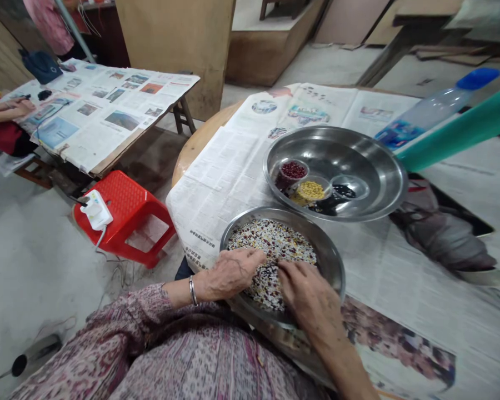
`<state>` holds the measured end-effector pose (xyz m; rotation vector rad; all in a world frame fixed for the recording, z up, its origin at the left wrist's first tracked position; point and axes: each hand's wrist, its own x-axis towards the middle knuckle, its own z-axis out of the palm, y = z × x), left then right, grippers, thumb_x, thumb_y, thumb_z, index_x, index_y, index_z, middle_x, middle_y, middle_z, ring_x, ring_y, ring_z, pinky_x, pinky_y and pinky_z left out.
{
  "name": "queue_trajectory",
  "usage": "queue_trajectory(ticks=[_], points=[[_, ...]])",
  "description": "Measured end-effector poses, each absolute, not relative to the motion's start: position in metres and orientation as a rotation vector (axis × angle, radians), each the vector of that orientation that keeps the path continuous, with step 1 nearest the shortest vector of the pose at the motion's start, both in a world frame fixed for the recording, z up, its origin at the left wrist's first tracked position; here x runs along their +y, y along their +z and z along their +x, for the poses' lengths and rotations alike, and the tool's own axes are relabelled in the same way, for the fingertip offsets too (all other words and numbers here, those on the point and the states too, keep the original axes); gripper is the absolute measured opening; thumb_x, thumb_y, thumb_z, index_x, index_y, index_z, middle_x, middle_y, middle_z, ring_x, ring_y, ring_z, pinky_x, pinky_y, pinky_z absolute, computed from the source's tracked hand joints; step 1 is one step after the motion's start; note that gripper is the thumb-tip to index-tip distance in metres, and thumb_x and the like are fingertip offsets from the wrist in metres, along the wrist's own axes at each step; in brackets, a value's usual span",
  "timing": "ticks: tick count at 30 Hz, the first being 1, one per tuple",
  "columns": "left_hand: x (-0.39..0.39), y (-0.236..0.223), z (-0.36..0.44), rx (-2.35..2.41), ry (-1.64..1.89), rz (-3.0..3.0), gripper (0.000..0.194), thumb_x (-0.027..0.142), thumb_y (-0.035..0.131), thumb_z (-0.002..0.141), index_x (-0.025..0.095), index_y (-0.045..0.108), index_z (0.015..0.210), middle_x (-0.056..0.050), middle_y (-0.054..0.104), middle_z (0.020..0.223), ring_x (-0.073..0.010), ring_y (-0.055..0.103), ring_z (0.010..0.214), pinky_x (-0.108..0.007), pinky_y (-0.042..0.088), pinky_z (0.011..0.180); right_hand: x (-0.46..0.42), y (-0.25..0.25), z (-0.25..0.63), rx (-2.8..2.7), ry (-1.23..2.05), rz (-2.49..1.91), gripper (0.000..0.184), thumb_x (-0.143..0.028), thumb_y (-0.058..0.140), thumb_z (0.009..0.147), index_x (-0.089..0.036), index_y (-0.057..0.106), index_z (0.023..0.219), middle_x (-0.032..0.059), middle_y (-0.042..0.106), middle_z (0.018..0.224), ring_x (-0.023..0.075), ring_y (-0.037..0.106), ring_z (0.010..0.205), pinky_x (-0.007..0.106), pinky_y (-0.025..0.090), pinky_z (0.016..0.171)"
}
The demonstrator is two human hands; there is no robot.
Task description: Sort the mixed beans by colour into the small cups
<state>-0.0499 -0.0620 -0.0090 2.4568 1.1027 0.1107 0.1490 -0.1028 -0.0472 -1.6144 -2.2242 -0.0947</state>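
Note:
A steel basin (333,261) in front of me holds a mix of white grains (266,239) with red, yellow and black beans among them. Over the left part of the mix is my left hand (231,271), a bangle on its wrist, its thumb and fingers pinched together. My right hand (310,291) reaches over the near right rim, fingers bent and drawn together at the grain; what lies between them is hidden. Behind stands a wider steel basin (358,150) with three small clear cups: red beans (294,169), yellow beans (311,190) and black beans (344,191).
Newspaper (216,178) covers my round table. To the right are a plastic bottle (429,111), a green tube-like object (462,130) and a grey bundle (445,236). A red stool (120,194) carries a power strip (98,210). People sit or stand by another papered table (120,94).

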Motion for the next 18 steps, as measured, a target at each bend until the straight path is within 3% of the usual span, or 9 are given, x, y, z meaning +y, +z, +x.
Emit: queue_trajectory(ticks=[3,8,18], points=[[-0.059,-0.004,-0.045,1.121,0.135,2.535,0.028,0.017,0.042,0.097,0.018,0.051,0.123,-0.009,0.058,0.117,-0.0214,0.053,0.109,-0.035,0.048,0.096,-0.097,-0.046,0.164,-2.095,-0.227,-1.736,0.020,-0.027,0.050,0.093,-0.017,0.065,0.104,0.0105,0.064,0.099,0.0223,0.054,0.093,0.032,0.045,0.076],[-0.050,-0.011,-0.024,1.218,0.129,2.551,0.035,0.026,0.045,0.098,0.016,0.048,0.132,-0.012,0.049,0.132,-0.0260,0.048,0.116,-0.041,0.047,0.099,-0.098,-0.047,0.158,-2.089,-0.187,-1.748,0.030,-0.028,0.052,0.092,-0.018,0.062,0.118,0.0119,0.064,0.112,0.0241,0.055,0.099,0.036,0.047,0.079],[-0.071,0.003,-0.047,0.762,-0.083,2.625,0.017,0.015,0.041,0.097,0.017,0.057,0.102,-0.009,0.055,0.113,-0.0207,0.051,0.104,-0.029,0.045,0.078,-0.151,-0.045,0.148,-2.239,0.125,-1.466,0.015,-0.024,0.050,0.095,-0.020,0.064,0.099,0.0063,0.064,0.097,0.0190,0.058,0.092,0.032,0.048,0.082]])
